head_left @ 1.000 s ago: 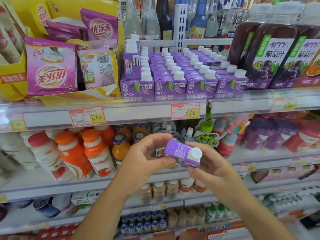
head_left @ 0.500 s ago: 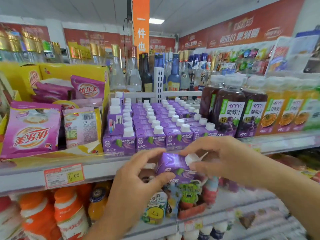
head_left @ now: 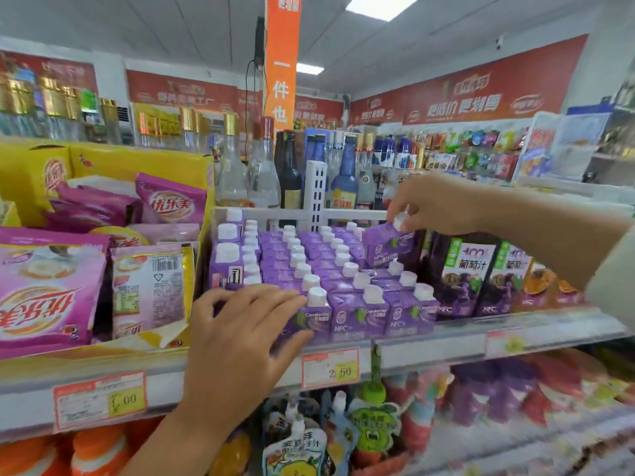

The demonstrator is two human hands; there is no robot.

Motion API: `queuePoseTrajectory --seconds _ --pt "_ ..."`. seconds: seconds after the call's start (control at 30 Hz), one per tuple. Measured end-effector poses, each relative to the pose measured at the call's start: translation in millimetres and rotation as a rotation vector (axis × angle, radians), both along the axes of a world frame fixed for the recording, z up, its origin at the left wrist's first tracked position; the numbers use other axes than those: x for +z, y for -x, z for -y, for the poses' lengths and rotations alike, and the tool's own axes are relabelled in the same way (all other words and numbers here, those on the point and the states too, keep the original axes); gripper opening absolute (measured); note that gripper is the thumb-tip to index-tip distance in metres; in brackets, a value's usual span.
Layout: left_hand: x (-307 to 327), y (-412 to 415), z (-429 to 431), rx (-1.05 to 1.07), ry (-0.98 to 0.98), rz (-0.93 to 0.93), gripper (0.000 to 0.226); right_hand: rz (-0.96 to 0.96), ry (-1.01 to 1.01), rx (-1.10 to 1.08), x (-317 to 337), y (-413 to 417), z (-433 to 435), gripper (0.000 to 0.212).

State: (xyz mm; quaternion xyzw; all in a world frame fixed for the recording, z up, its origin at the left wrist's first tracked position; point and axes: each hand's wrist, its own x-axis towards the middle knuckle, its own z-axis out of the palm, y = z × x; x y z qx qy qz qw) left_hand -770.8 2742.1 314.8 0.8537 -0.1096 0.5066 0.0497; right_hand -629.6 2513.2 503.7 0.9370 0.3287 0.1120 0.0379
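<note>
Pinching the tilted purple juice carton (head_left: pixel 386 247) by its white cap (head_left: pixel 398 221) with the right grip (head_left: pixel 433 207), over the far right of the carton rows (head_left: pixel 347 314) on the shelf (head_left: pixel 429 345), left grip (head_left: pixel 237 334) spread loose, touching near left cartons.

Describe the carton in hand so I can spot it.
On the upper shelf sits a block of purple cartons. At its back right, beside the dark juice bottles, the right hand pinches one carton by its white cap. Only this one is raised and tilted.

Bright ceiling panels (head_left: pixel 380 5) light evenly; edges warped, lower right blurred.
</note>
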Motion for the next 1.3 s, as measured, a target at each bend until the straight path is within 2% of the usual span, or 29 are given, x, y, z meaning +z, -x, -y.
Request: queuePoseTrajectory --seconds 0.23,0.4,0.53,0.73,1.3 --pt "-2 -3 -2 -0.011 0.029 0.025 0.033 -0.06 0.104 -0.083 -11 -27 -20 0.022" --pt "-5 -3 -4 -0.001 0.026 0.012 0.033 -0.095 0.257 -0.103 -25 -37 -35 0.023" --pt "-3 -3 -4 -0.002 0.027 0.003 0.034 -0.144 0.26 -0.091 -24 -46 -39 0.024" --pt "-5 -3 -5 -0.008 0.026 0.004 0.033 -0.144 0.333 -0.086 -23 -64 -45 0.037" --pt "-5 -5 -5 -0.012 0.033 0.002 0.03 -0.061 0.651 -0.177 -33 -76 -64 0.04"
